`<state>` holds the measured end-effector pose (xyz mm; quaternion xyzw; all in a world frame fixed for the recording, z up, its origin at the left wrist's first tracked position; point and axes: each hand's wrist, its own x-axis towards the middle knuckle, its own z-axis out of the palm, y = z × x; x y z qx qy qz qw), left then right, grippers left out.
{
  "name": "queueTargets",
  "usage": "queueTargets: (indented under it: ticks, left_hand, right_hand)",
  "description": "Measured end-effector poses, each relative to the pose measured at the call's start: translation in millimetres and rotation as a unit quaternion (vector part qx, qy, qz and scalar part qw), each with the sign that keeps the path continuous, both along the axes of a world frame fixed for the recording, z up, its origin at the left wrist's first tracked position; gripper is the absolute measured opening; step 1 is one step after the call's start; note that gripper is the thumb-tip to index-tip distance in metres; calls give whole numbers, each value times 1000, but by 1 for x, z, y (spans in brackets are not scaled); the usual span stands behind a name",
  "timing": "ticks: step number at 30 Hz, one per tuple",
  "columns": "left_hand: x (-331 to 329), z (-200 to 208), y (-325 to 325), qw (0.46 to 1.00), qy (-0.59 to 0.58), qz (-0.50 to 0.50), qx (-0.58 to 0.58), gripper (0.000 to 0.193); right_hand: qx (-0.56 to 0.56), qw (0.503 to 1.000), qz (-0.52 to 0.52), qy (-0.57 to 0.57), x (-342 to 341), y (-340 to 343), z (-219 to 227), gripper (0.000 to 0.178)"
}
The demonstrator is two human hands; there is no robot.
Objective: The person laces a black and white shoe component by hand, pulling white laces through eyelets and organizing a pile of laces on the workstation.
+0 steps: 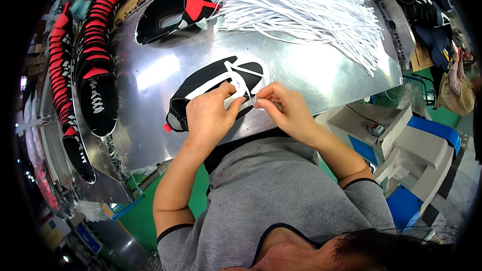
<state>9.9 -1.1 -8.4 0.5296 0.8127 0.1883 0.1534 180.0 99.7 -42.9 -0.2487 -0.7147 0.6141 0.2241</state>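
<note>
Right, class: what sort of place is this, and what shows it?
Probably a shoe workshop or factory: long rows of nested shoe uppers, a heap of white laces, and a metal worktable.

Floor: coloured green, partly covered by the metal table.
Pale plastic unit: fitted with blue panels; a small device is set inside its upper part.
Tan bag: seen at the far right, past the table.

The top is grey and finely ribbed, with short sleeves. Narrow dark trim edges the cuffs and the curved neckline. Black cloth shows at the waist, beyond the bunched hem. The left hand, right hand and both forearms are bare.
</note>
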Motion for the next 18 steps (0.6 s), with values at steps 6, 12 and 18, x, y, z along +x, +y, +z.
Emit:
queueTargets:
  ticks: [6, 12, 18]
  left_hand:
    - [1, 4, 3, 1000, -31, 1, -7, 25]
    - [-1, -7, -4, 992, -32, -77, 96, 24]
    - [7, -4, -5, 985, -30, -119, 121, 26]
  right_hand:
    - [24, 998, 28, -57, -2, 5, 2, 12]
    - [48, 993, 21, -107, -11, 2, 6, 15]
    - [160, 975, 0, -151, -32, -11, -2, 22]
